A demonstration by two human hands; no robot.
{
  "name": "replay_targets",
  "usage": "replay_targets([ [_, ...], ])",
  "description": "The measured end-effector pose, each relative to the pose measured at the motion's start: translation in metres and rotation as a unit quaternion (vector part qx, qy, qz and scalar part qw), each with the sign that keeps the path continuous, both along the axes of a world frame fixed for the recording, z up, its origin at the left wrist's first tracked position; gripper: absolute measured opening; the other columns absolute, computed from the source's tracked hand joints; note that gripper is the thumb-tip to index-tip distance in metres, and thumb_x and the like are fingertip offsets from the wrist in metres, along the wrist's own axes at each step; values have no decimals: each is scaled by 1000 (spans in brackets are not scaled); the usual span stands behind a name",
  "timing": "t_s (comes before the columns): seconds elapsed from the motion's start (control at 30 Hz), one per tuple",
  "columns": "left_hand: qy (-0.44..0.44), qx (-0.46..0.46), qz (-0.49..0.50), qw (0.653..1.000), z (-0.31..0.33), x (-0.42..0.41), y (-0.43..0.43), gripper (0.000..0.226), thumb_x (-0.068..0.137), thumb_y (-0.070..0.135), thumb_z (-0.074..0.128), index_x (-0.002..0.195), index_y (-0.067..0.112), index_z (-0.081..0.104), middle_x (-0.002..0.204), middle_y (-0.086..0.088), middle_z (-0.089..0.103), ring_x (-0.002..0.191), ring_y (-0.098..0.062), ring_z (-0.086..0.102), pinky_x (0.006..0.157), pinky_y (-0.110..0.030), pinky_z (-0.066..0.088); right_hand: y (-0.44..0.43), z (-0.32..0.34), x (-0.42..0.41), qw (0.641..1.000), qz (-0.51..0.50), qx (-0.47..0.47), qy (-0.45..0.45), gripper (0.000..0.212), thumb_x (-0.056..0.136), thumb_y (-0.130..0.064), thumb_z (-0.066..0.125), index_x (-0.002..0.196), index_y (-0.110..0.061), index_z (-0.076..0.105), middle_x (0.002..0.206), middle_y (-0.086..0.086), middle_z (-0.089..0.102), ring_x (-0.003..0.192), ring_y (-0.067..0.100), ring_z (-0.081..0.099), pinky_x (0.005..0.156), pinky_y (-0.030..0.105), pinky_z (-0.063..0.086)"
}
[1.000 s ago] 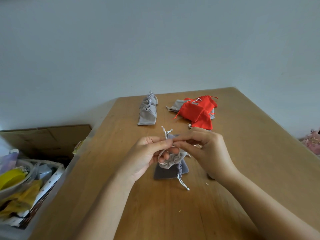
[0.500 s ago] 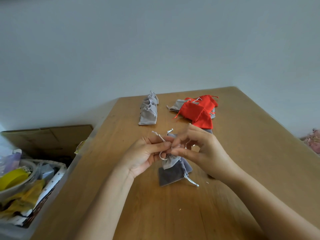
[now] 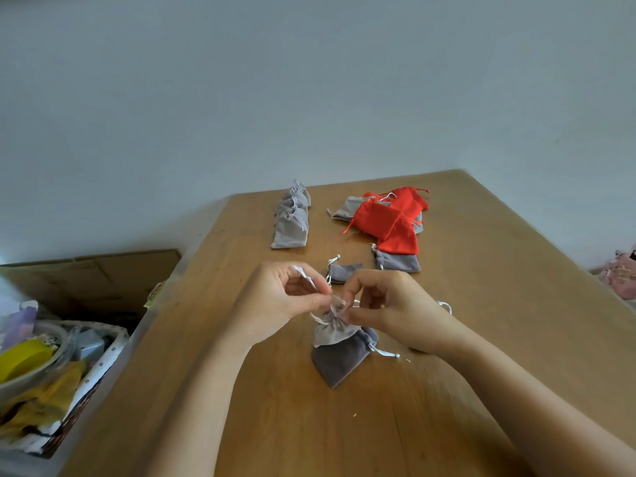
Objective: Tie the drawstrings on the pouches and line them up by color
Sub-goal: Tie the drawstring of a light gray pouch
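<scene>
Nearest, a light grey pouch is held over the wooden table between two bare hands. Its gathered neck is pinched by the right hand, and one white drawstring is pinched and held upward by the left hand. One darker grey pouch is laid flat beneath it, touching it. Just beyond the hands two more grey pouches are seen, a small pouch partly hidden by the right fingers and a larger pouch. Farther off, at least three red pouches are heaped over a half-covered grey pouch. Left of them, about four are overlapped in a tied grey row. Beside the table a basket is filled with yellow tape and yellow cloth. Behind it a cardboard box is seen, its contents hidden.
</scene>
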State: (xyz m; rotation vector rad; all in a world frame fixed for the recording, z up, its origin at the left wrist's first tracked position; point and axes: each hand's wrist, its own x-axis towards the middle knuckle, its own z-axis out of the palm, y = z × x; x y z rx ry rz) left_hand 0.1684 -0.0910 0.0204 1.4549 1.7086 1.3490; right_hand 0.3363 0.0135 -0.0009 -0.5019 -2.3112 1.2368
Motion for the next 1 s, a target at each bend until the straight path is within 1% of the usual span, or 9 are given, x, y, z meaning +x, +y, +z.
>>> replay_targets([
  [0.07,71,30,57,995,-4,3,1,18,71,9,82,69,23,72,70,0,72,67,-18,69,67,-31,55,-1,2,1,1000,3,-11,-6,10,81,-8,73,79,-15,65,52,-13,54,49,4,46,51,17,37],
  [0.13,159,89,96,979,-6,11,2,16,71,12,83,70,21,70,66,8,69,61,-6,65,62,-19,52,-1,1,0,1000,-3,-19,4,12,80,-6,72,78,-15,66,60,-13,58,54,5,49,55,19,41],
  [0.23,310,213,109,920,-7,17,6,16,73,5,80,72,14,68,71,12,65,65,-4,60,58,-15,47,0,1,-1,998,-21,-33,57,21,84,0,67,80,-20,72,84,-5,65,72,11,58,68,22,46],
  [0.33,364,266,123,884,-8,16,6,12,76,5,78,74,11,68,75,7,66,70,-2,57,60,-13,45,-2,8,-1,990,-17,-107,87,19,93,-18,60,83,-16,76,85,2,62,70,3,54,68,15,42],
  [0.4,388,275,126,870,-8,18,6,7,79,9,72,75,10,67,75,5,65,71,-3,56,61,-14,43,-3,8,-2,982,-19,-166,82,35,92,-36,53,83,-11,76,80,-2,59,66,2,50,66,12,41],
  [0.47,403,279,117,864,-10,20,5,5,80,8,70,76,10,67,76,3,65,70,-6,57,60,-19,46,-2,6,-3,973,-10,-217,76,42,88,-44,51,83,-11,76,77,0,59,67,6,48,65,14,42],
  [0.67,374,294,89,875,-10,20,6,6,79,3,72,76,6,68,81,1,69,79,-7,63,68,-21,51,-1,1,-5,952,67,-286,84,37,91,-31,53,108,-2,70,98,7,66,72,9,53,69,21,44],
  [0.9,380,320,88,863,-10,24,6,7,79,7,77,78,9,70,81,3,70,75,-7,64,63,-22,51,-3,0,-7,921,43,-358,149,23,83,-27,58,84,-9,71,61,-6,57,58,5,44,62,20,36],
  [1.0,332,321,78,883,-11,25,7,10,79,11,77,88,9,75,89,6,73,78,-2,66,68,-18,53,0,-1,-7,909,24,-375,178,19,79,-23,62,80,-5,68,58,-2,49,57,6,42,62,19,34],
])
